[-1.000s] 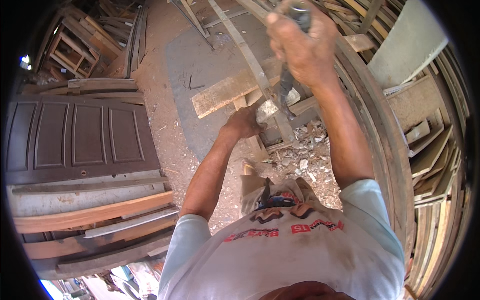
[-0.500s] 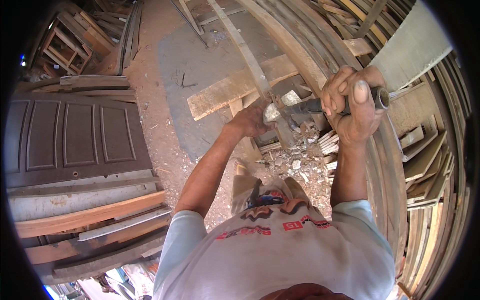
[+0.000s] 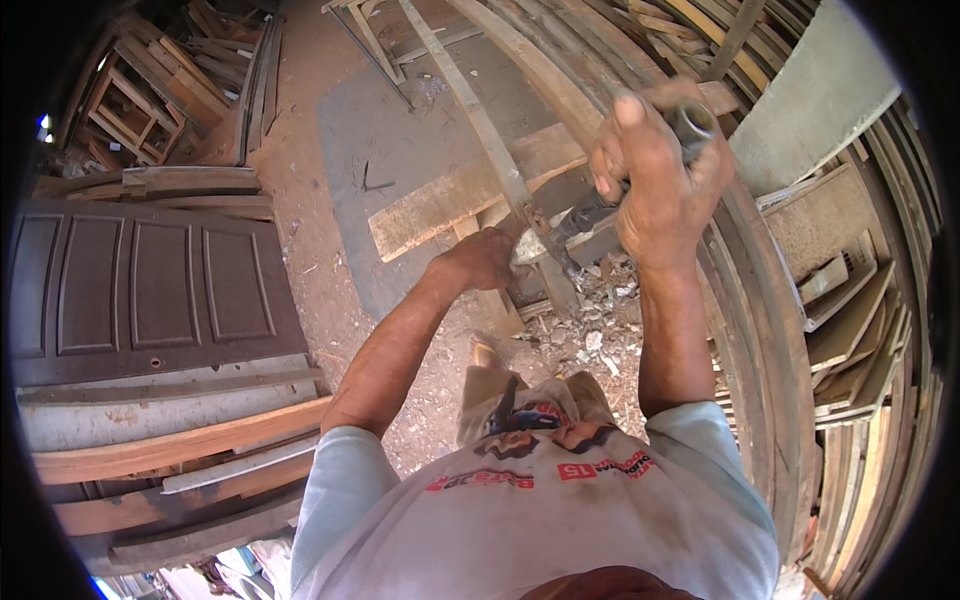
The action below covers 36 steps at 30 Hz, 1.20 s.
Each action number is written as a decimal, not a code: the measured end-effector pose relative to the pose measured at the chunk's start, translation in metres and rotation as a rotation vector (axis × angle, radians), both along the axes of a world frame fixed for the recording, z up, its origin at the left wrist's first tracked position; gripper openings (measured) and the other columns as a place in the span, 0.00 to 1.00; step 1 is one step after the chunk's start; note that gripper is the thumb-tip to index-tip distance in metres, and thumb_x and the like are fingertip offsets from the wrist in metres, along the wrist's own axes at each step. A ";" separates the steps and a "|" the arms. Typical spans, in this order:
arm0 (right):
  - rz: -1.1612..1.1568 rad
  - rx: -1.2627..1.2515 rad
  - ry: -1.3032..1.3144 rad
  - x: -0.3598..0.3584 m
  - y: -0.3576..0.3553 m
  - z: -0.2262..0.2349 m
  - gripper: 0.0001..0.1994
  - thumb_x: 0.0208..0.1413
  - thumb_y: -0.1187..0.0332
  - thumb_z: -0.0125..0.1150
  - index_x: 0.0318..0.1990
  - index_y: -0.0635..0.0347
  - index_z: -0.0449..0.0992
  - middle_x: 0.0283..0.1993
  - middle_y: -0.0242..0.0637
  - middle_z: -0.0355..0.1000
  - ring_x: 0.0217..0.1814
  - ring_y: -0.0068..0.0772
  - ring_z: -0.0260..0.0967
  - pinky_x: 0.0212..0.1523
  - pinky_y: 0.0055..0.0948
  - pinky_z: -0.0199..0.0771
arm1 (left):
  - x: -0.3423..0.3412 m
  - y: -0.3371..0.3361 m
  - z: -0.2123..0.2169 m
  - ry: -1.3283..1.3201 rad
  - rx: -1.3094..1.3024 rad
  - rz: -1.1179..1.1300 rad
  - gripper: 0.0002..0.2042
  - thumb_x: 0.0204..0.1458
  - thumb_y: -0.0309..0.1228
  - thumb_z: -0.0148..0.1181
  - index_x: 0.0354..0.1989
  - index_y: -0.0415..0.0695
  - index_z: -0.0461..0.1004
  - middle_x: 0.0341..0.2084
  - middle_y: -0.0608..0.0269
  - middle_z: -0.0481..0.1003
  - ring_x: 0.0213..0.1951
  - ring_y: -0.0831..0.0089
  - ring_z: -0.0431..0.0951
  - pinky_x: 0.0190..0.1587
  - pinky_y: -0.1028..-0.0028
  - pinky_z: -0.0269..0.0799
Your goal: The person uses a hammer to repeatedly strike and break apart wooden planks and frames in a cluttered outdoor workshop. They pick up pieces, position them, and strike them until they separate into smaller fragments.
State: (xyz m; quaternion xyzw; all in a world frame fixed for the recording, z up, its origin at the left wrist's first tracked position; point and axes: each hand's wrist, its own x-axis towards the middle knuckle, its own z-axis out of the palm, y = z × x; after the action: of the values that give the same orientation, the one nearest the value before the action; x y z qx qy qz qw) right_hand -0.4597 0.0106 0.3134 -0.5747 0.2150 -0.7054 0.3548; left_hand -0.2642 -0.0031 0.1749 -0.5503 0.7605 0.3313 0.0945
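My right hand (image 3: 655,185) is closed round the dark handle of a hammer (image 3: 590,213). The handle's hollow round end sticks out beyond the fist, and the head is down at the near end of a narrow wooden strip (image 3: 478,115). Against the strip's left side, my left hand (image 3: 478,258) has its fingers curled round a whitish, rough chunk (image 3: 527,247), partly hidden by the hand. Under the strip lies a wider plank (image 3: 470,190), set crosswise. Pale broken bits (image 3: 600,320) litter the ground just below the hammer.
A dark brown panelled door (image 3: 150,285) lies to the left with stacked boards (image 3: 180,440) in front. Long timbers (image 3: 745,330) curve along the right, beside a pale sheet (image 3: 815,105) and loose panels (image 3: 850,320). Wooden frames (image 3: 140,100) lean at the far left.
My right hand has moved left with the hammer, and the handle now tilts more upward. The left hand has shifted slightly left and down, still on the whitish chunk.
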 end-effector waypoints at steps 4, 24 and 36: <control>0.196 -0.221 -0.197 -0.041 0.079 -0.059 0.14 0.65 0.60 0.60 0.35 0.57 0.64 0.22 0.31 0.64 0.17 0.19 0.58 0.15 0.21 0.58 | 0.005 0.002 -0.003 -0.002 -0.166 -0.083 0.44 0.55 0.50 0.62 0.75 0.50 0.45 0.51 0.38 0.76 0.56 0.47 0.76 0.60 0.56 0.72; 0.105 -0.267 -0.112 -0.048 0.147 -0.061 0.23 0.59 0.49 0.65 0.32 0.59 0.66 0.19 0.34 0.65 0.14 0.26 0.60 0.15 0.25 0.62 | -0.007 0.057 0.013 -0.161 -0.472 0.118 0.33 0.54 0.41 0.65 0.69 0.57 0.59 0.47 0.46 0.76 0.49 0.50 0.80 0.50 0.54 0.76; -0.174 -0.342 0.222 0.060 0.178 -0.025 0.26 0.60 0.46 0.63 0.30 0.62 0.65 0.19 0.35 0.63 0.16 0.24 0.60 0.14 0.23 0.60 | 0.149 0.196 -0.089 0.327 -0.335 0.656 0.34 0.49 0.41 0.66 0.66 0.55 0.62 0.45 0.42 0.79 0.48 0.44 0.79 0.50 0.52 0.75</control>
State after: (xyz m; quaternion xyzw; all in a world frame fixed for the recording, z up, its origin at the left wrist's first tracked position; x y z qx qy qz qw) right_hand -0.3996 0.1891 0.2887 -0.6800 0.1789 -0.6918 0.1642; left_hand -0.1150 0.1931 0.0863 -0.7118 0.5930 0.2984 -0.2296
